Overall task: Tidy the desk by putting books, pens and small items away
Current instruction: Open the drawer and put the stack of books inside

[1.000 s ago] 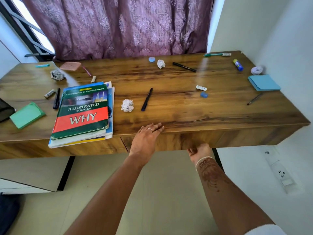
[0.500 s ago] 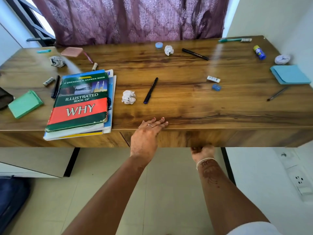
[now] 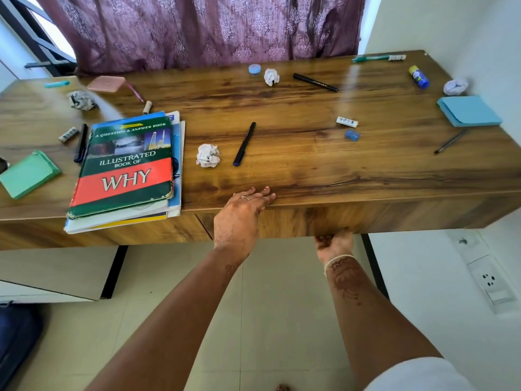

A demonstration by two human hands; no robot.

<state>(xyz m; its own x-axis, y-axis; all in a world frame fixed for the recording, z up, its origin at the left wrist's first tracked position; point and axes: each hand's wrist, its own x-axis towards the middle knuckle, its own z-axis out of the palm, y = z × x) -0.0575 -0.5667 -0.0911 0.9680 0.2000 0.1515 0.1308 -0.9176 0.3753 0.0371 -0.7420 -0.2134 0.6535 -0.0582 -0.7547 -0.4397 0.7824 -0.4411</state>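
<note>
Got left hand (image 3: 245, 213) flat on the worktop (image 3: 352, 176) front edge at 6 o'clock, fingers straight, holding nothing. Got right hand (image 3: 334, 244) just below at 5 o'clock, fingers hooked up under the lower lip of the drawer front (image 3: 296, 221). Fingertips hidden, so can't confirm how deep the hold goes. Reads as the drawer-opening step; nothing put away yet.

Task items all on top:
- book stack (image 3: 124, 170) at 8 o'clock, overhanging the front edge
- pen (image 3: 244, 143) and crumpled paper (image 3: 208, 155) near centre, just beyond the left hand
- marker (image 3: 315, 82) at 12 o'clock
- eraser (image 3: 347, 122) and sharpener (image 3: 352, 135) close together toward 2 o'clock
- blue notepad (image 3: 469, 110), pencil (image 3: 450, 141) and glue stick (image 3: 419, 77) out at 2–3 o'clock

To do it well:
- Brace down with the left hand and pull straight back with the right, level, no upward lift.
- Check the grab sits right of the seam (image 3: 203, 224) and near the panel's middle, to avoid racking.
- Open smoothly; a jolt could tip the overhanging books.
- Open wide enough for pens to lie flat.
</note>
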